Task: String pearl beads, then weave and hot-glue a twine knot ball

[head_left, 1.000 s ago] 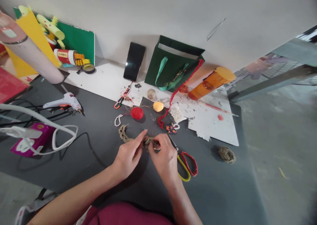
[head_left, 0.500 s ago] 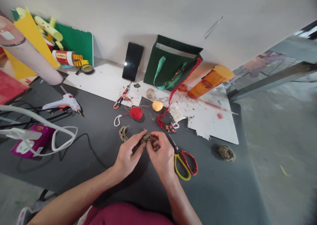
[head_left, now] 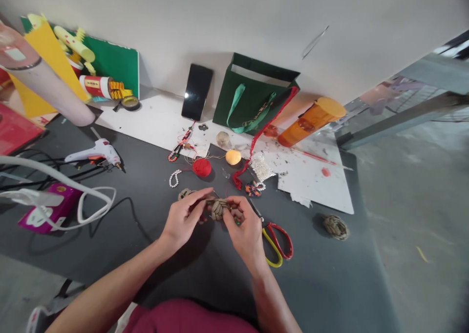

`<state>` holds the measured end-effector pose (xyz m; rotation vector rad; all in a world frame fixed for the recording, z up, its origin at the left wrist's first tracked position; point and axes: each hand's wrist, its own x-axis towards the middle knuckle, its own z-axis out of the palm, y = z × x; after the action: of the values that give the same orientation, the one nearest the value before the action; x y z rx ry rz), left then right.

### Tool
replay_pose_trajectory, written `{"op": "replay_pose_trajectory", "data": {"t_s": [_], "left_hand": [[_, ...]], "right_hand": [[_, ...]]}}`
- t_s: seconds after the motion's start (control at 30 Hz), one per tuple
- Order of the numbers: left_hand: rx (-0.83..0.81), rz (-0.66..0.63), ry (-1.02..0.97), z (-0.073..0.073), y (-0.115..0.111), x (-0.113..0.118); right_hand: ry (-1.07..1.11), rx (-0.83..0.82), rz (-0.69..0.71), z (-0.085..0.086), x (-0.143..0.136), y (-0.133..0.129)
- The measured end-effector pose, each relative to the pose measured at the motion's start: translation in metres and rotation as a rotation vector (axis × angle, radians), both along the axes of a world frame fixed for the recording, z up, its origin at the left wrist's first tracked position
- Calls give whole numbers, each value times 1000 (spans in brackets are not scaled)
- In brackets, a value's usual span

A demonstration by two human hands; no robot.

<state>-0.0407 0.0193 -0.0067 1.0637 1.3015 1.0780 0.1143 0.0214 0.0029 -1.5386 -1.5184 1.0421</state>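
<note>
Brown braided piece (head_left: 220, 209): right fingers (head_left: 230, 219) grasp it; left fingers (head_left: 200, 195) seemingly pinch it too.

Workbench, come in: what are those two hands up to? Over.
Right hand gripping knotted brown piece. Left hand at its left side, grip unclear. Red-and-yellow-handled scissors close beside right hand, not between the hands.

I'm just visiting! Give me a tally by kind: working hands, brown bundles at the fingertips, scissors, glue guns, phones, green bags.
Hands: 2, left hand and right hand
Brown bundle at the fingertips: 1
Scissors: 1
Glue gun: 1
Phone: 1
Green bag: 1
Total: 7
</note>
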Motion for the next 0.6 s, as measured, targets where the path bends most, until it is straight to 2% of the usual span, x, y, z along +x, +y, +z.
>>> {"op": "replay_pose_trajectory", "data": {"t_s": [0.13, 0.2, 0.27, 0.37, 0.43, 0.5, 0.6], "left_hand": [[402, 81, 371, -1, 2, -8], [473, 143, 438, 2, 1, -9], [361, 135, 336, 5, 0, -7], [-1, -37, -63, 10, -3, -2], [-181, -131, -319, 11, -4, 1], [-280, -189, -495, 11, -4, 3], [-372, -259, -652, 10, -5, 4]], "right_hand": [[152, -20, -16, 2, -1, 2], [235, -48, -22, 4, -1, 3], [213, -31, -18, 6, -1, 3], [59, 67, 42, 11, -1, 2], [-19, 146, 94, 12, -1, 1], [-45, 192, 142, 13, -2, 1], [-58, 205, 196, 14, -1, 1]]}}
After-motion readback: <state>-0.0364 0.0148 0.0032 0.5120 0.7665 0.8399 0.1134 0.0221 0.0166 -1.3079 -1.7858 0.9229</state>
